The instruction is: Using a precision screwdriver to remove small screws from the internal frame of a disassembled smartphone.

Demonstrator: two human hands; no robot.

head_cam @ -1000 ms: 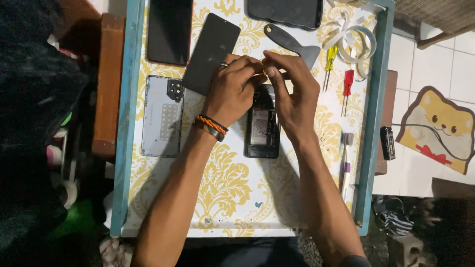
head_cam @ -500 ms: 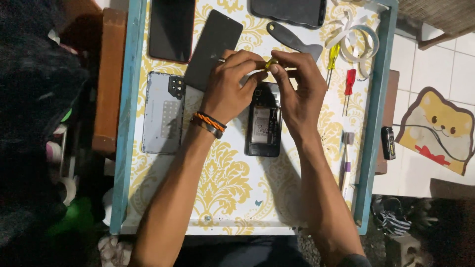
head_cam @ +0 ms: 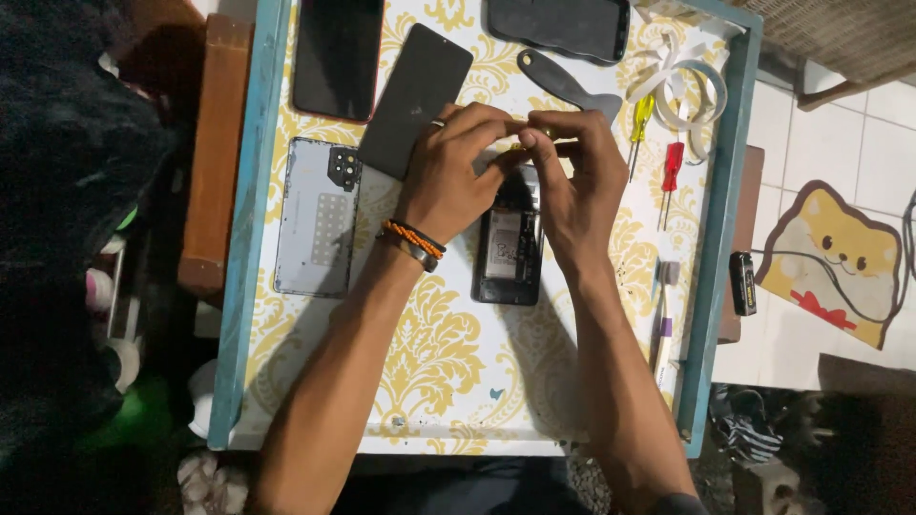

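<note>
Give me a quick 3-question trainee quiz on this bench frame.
1. True or false: the opened phone lies under both hands.
2. What lies just outside the left hand, on the person's left? A) grey back cover B) red screwdriver C) roll of tape
3. Fill in: the right hand meets the left hand's fingertips above the phone's ____ end.

Key: 1 true; 2 A; 3 far (top) end.
</note>
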